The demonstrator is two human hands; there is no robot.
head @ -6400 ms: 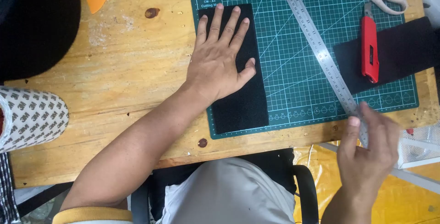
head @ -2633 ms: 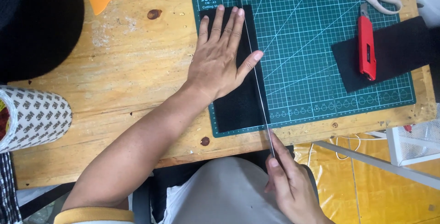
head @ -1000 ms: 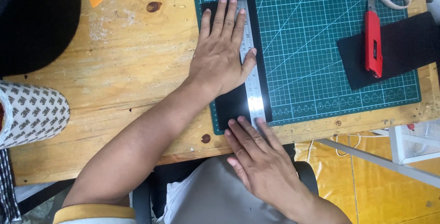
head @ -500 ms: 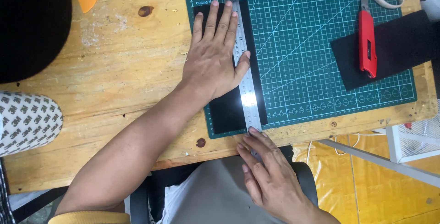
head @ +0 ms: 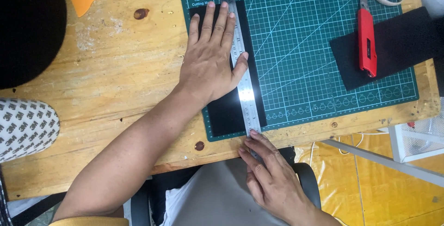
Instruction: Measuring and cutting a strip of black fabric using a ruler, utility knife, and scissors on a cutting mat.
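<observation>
While the left hand (head: 210,64) is pressing flat, fingers spread, on the black sheet (head: 231,110), the right hand (head: 270,177) is pinching the ruler (head: 243,76) at its six o'clock end.

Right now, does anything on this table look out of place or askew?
The second black sheet hangs off the mat's right edge, with the red knife on it. The ruler's near end sticks out past the mat, at the right hand.
</observation>
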